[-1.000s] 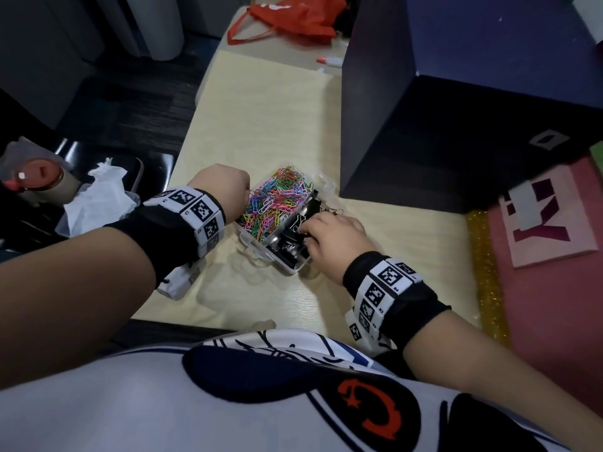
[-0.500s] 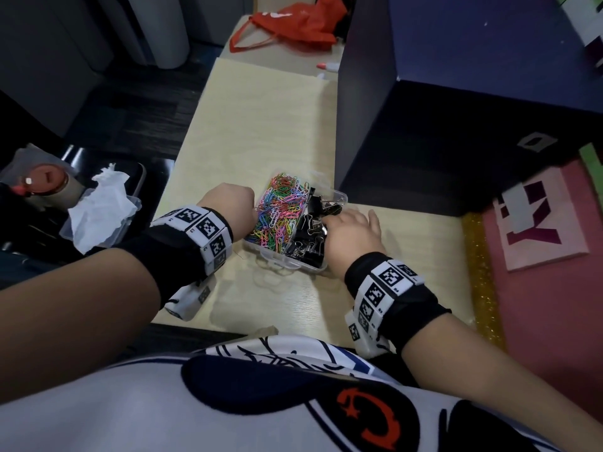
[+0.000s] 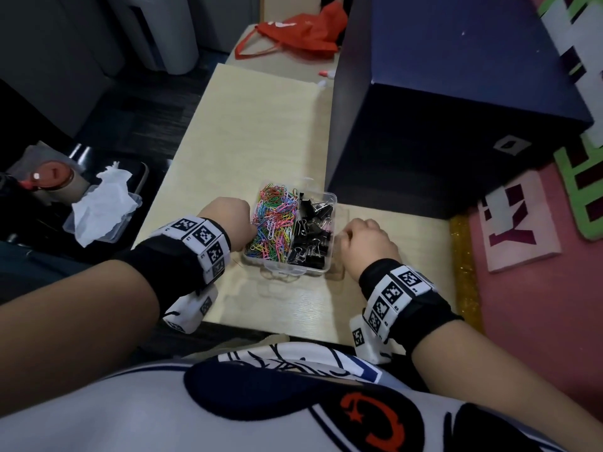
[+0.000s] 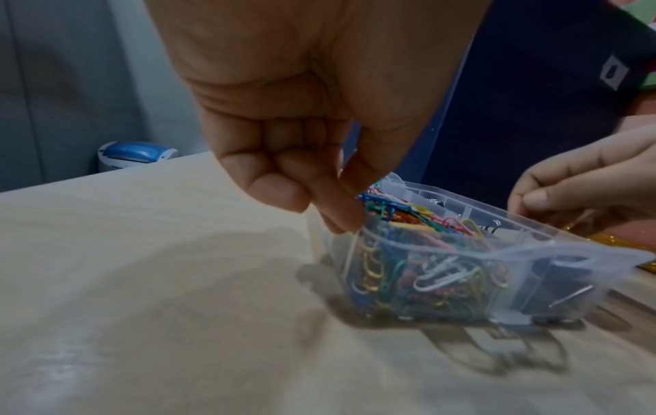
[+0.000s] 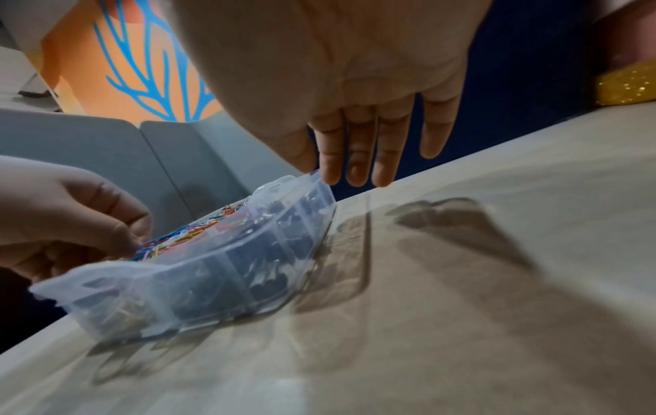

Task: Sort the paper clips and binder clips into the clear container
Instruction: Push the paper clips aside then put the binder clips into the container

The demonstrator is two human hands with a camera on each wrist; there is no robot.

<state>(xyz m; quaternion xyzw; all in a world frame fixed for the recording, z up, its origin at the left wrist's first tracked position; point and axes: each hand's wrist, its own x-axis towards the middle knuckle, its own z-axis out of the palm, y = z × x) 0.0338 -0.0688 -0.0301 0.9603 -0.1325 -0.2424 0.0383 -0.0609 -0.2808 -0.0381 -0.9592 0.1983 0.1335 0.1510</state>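
- Vs half a sec ago: the right hand [image 3: 367, 238] has come off the black clips and now sits just right of the clear rectangular plastic container [image 3: 321, 270]. It was on top of that side before.
- A sec ago the container sat skewed, w/ the right hand's fingers down in the clip pile. Now it lies roughly square to the near edge of the pale wood-grain table [image 3: 254, 132], both halves uncovered.
- Left hand [image 3: 228, 220] is pretty much where it was, tight against the container's left wall.
- Left hand fingers: curled in. In the left wrist view the fingertips [image 4: 341, 216] touch the container's rim at its corner. Can't tell if it's a real pinch or just a touch.
- Right hand fingers: straight, pointing down. In the right wrist view the fingertips [image 5: 332, 171] meet the container's far right corner, nothing held.
- Container sits on the table, just left of and in front of the big dark navy box [image 3: 456, 102], near it but not touching afaict.
- Inside: multicolour wire paper clips [image 3: 275, 223] fill the left compartment, heaped to about rim level. Black binder clips w/ silver wire handles [image 3: 313, 233] fill the right one. A clear divider runs between them.
- A flat clear tab sticks out from the container's near side. Both wrist views are a bit blurry.
- Off the table, left of the container: an open plastic tub w/ crumpled white tissue [image 3: 104, 203].
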